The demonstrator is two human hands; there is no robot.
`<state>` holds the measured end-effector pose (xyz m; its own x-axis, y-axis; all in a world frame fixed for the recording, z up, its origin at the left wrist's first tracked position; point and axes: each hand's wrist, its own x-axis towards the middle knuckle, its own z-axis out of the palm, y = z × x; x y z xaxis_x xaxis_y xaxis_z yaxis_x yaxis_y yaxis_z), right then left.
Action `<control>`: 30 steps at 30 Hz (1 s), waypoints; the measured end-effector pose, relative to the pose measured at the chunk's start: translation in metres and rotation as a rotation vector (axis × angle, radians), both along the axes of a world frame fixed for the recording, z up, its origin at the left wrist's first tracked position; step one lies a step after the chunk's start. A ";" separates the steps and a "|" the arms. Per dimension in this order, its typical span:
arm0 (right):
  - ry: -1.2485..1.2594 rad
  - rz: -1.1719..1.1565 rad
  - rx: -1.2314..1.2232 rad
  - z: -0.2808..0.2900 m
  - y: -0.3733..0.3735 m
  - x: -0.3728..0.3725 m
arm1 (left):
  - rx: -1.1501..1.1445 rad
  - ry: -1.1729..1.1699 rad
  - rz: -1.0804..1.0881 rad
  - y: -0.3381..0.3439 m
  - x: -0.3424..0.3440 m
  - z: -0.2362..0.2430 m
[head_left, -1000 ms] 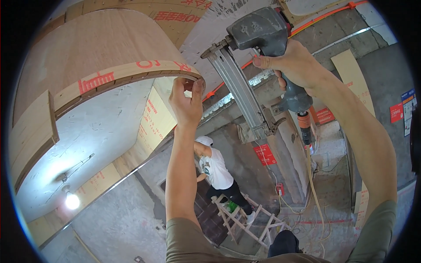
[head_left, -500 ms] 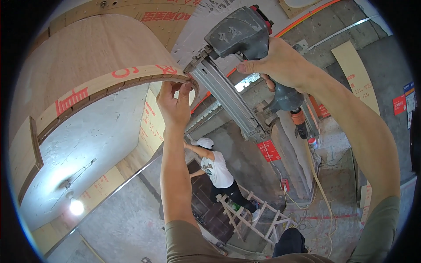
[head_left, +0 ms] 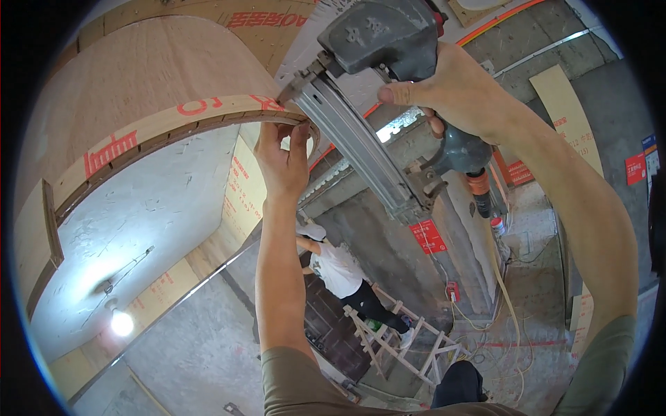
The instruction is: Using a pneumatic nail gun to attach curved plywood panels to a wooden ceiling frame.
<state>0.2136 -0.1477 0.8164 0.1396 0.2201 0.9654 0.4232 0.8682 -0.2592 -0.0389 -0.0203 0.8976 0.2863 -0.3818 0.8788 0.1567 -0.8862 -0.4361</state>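
The right hand (head_left: 461, 93) is wrapped round the grip of the nail gun (head_left: 378, 41), upper middle of the frame, with the thumb stretched out along the near side. The gun's long magazine (head_left: 361, 145) slants down to the right; its nose is at the right end of a curved wood strip (head_left: 158, 125), though contact cannot be made out. The strip, marked in red, runs along the lower edge of a curved panel (head_left: 139, 66) in the upper left. The left hand (head_left: 283, 152) grasps the underside of that same end between thumb and fingers; how hard it presses does not show.

The gun looks heavy, hard and top-laden, so the grip behind the head seems the right hold; the hose (head_left: 503, 284), lower right, probably adds some drag. The strip looks light and stiff but springy along its bend, with layered edges that could splinter. Its lower edge offers a good pinch, best with fingertips well clear of the nose.
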 end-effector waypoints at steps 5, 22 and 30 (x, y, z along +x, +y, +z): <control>-0.046 -0.080 -0.033 0.005 -0.008 0.002 | 0.001 0.077 0.088 0.004 -0.013 0.010; -0.009 -0.058 -0.036 0.004 -0.016 -0.004 | 0.062 -0.024 -0.029 -0.009 -0.001 0.004; -0.001 -0.108 -0.038 0.005 -0.022 -0.007 | 0.292 -0.292 0.255 -0.023 0.025 -0.006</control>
<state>0.2064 -0.1700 0.8211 0.1640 0.2403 0.9567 0.5143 0.8068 -0.2908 -0.0136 -0.0428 0.8915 0.1600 -0.5744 0.8027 0.5063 -0.6504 -0.5663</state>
